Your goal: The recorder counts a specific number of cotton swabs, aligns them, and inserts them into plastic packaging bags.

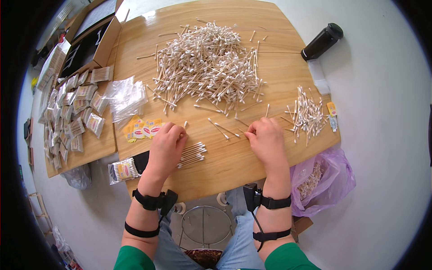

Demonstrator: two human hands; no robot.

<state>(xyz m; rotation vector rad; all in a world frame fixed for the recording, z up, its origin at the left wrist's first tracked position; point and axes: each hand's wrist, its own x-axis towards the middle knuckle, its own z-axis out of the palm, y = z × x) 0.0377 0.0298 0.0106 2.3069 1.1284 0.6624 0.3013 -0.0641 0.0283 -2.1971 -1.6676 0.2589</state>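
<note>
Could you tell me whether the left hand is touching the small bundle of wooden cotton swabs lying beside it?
Touching. In the head view, the left hand lies over one end of the small aligned bundle of wooden cotton swabs with no gap; the other ends fan out from under its fingers.

Two hands [166, 146], one black bottle [322, 41]

Single view: head-worn wide fisheye camera, looking steeply down from above onto a wooden table [252, 168] at close, arm's-length range. Upright, unmirrored. Forearms enter from the lower edge; straight edges bow toward the dark circular rim.
</note>
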